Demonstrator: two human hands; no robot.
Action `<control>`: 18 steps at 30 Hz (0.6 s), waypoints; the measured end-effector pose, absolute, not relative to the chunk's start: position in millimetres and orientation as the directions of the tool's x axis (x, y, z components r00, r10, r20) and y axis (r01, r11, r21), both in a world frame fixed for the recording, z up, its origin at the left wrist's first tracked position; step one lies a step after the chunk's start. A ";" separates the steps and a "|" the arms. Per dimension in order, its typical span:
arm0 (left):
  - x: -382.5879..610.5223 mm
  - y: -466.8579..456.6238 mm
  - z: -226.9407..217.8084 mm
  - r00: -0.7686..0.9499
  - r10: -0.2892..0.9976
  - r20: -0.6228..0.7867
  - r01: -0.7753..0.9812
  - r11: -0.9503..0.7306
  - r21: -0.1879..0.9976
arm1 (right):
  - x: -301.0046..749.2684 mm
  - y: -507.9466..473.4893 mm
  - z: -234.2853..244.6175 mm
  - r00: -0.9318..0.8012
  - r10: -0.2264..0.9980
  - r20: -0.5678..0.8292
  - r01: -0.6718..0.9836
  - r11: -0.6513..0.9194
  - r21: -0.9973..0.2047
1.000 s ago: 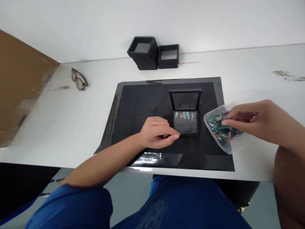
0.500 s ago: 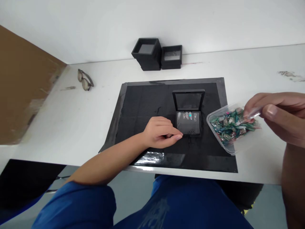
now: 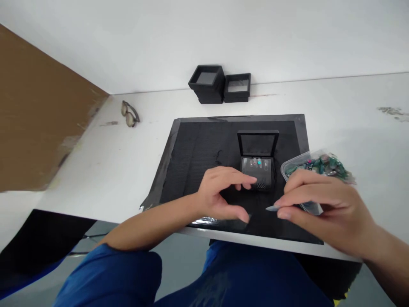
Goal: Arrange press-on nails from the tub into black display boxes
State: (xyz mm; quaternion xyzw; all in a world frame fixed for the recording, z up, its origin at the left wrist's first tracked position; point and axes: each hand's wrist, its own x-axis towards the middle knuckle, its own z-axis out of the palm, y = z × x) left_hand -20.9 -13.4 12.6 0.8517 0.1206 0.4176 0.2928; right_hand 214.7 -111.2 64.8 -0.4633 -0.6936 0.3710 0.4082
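Note:
My right hand (image 3: 319, 204) pinches a small pale press-on nail (image 3: 271, 208) between thumb and fingers, held over the front of the black mat (image 3: 191, 157). My left hand (image 3: 223, 192) hovers just left of it, fingers and thumb apart, holding nothing. Behind both hands an open black display box (image 3: 258, 158) sits on the mat with several nails in a row inside. A clear plastic tub (image 3: 315, 170) full of mostly green nails stands at the mat's right edge, partly hidden by my right hand.
Two black boxes (image 3: 220, 83) stand against the wall at the back of the white table (image 3: 351, 128). A pair of glasses (image 3: 129, 115) lies at the back left. A brown cardboard panel (image 3: 35, 119) rises at the left.
My right hand left the tub and came down to the front of the mat with one nail. My left hand lifted off the mat and spread its fingers. The camera shifted left.

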 end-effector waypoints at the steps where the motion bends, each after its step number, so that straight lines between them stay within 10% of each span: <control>1: -19.3 -18.5 16.8 0.651 0.444 0.616 -0.049 -0.785 0.617 | 207.7 -112.4 62.3 -0.241 0.925 0.293 0.341 0.363 -0.867; 13: -12.0 -25.4 10.4 0.666 0.378 0.643 -0.240 -0.707 0.665 | 188.9 -112.4 50.9 -0.248 0.863 0.440 0.388 0.505 -0.771; 18: -14.1 -28.5 11.8 0.693 0.519 0.501 -0.300 -0.424 0.855 | 190.4 -112.6 49.6 -0.316 0.835 0.451 0.344 0.544 -0.765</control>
